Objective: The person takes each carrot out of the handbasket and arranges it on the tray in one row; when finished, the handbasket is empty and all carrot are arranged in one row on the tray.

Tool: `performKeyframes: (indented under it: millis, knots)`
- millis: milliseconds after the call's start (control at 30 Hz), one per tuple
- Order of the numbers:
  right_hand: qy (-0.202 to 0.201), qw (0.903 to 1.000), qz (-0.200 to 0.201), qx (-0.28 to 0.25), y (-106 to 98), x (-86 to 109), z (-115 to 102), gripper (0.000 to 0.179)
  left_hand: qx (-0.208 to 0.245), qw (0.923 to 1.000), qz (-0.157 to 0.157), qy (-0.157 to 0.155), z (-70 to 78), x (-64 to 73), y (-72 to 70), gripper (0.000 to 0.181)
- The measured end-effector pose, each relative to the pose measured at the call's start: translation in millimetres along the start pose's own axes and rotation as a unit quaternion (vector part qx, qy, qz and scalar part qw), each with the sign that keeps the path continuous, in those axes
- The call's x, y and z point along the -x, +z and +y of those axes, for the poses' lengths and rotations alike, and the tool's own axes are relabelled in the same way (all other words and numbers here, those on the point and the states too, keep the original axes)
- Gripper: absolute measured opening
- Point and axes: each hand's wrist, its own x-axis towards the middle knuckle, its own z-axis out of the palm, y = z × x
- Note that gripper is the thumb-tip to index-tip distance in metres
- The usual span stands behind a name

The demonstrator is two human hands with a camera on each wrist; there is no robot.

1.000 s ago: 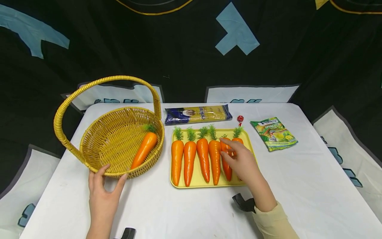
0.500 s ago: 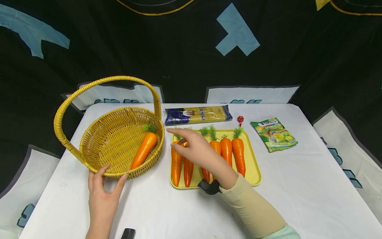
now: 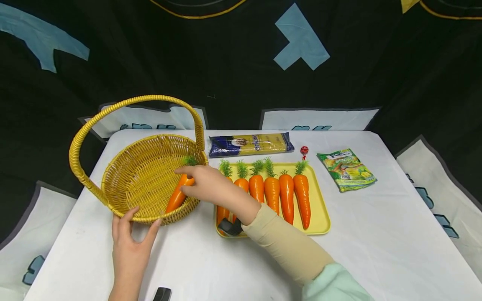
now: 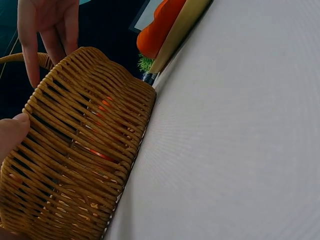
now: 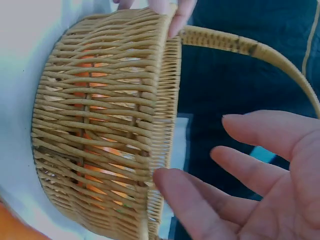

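A yellow wicker basket (image 3: 150,175) with a tall arched handle stands at the left, one orange carrot (image 3: 176,200) lying inside it. My left hand (image 3: 129,251) grips the near rim, a fingertip over the edge; its thumb (image 4: 14,132) shows at the rim in the left wrist view. Over the basket's right rim reaches my right hand (image 3: 207,184), fingers apart and holding nothing. In the right wrist view its fingers (image 5: 185,200) hang beside the rim, clear of the carrot seen through the weave. Several more carrots (image 3: 287,196) lie in a row on a yellow tray (image 3: 320,217).
Behind the tray lies a blue and yellow packet (image 3: 251,144). A red lollipop (image 3: 304,150) and a green candy bag (image 3: 346,169) lie to its right. A dark curtain (image 3: 226,62) hangs behind the white table (image 3: 395,242).
My right hand has swept left from the right-hand carrots, across the tray, to above the basket's right side, carrying nothing. My left hand and the basket have stayed put.
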Motion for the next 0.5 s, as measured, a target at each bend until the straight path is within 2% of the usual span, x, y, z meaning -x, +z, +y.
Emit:
performKeyframes:
  millis: [267, 500]
  knots:
    - [0.023, 0.9958, -0.032, 0.082, 9, -20.9, -9, 0.043, 0.0, 1.0, -0.004, 0.004, 0.6, 0.5, -1.1, 0.067]
    - [0.05, 0.9861, -0.071, 0.142, 15, -34.3, -15, 0.044, -0.002, 1.0, -0.005, -0.003, 0.6, 0.9, -0.7, 0.066]
